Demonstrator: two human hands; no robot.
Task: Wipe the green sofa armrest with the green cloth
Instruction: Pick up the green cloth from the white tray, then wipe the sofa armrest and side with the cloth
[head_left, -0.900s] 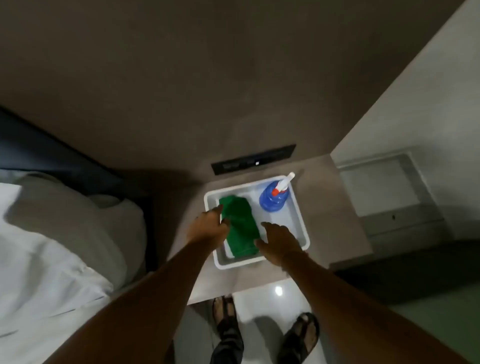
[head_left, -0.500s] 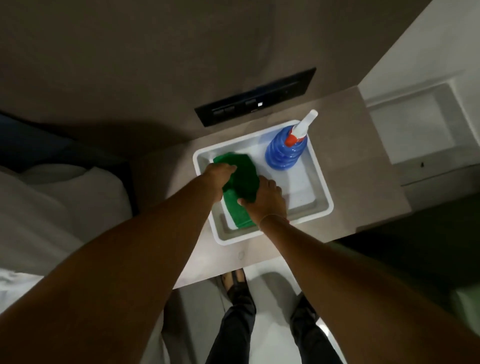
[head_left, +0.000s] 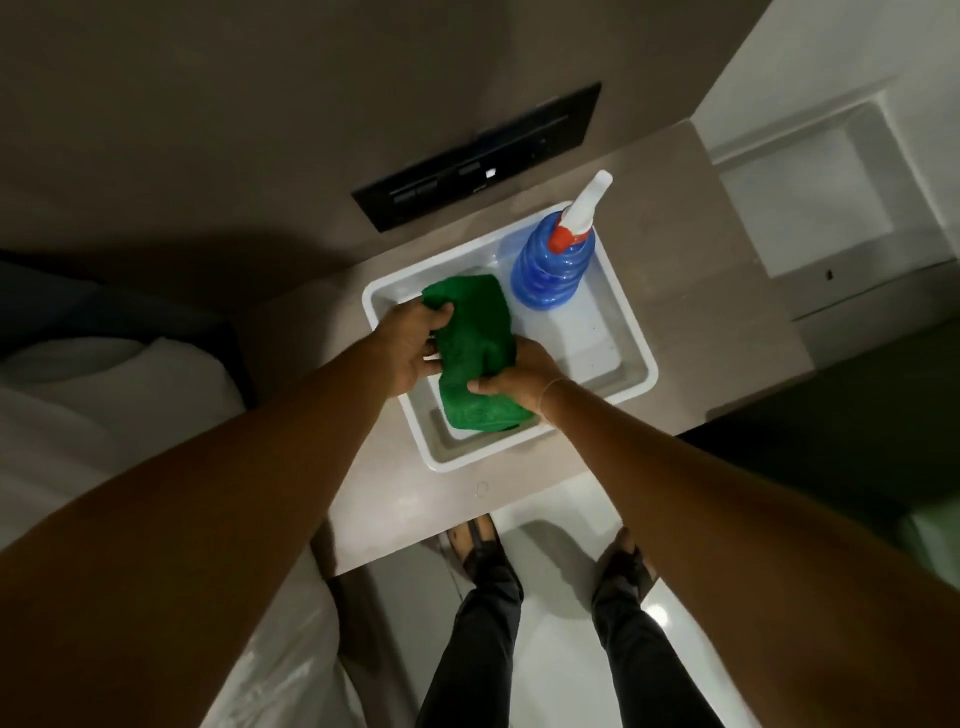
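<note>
A folded green cloth (head_left: 472, 343) lies in the left half of a white tray (head_left: 631, 332) on a brown bedside counter (head_left: 691, 312). My left hand (head_left: 410, 343) grips the cloth's left edge, fingers curled over its top corner. My right hand (head_left: 519, 382) clasps the cloth's right side, thumb pressed on its near part. The cloth is bunched between both hands, its near end still on the tray floor. A pale green patch (head_left: 935, 540) at the right edge may be the sofa; I cannot tell.
A blue spray bottle (head_left: 550, 270) with a white and red nozzle stands in the tray's far right corner. A black switch panel (head_left: 478, 156) is on the wall behind. White bedding (head_left: 93, 415) lies to the left. My feet (head_left: 483, 545) stand on a glossy floor below.
Both hands went from resting at the cloth's sides to closing on it and bunching it. The camera has moved closer and lower over the tray.
</note>
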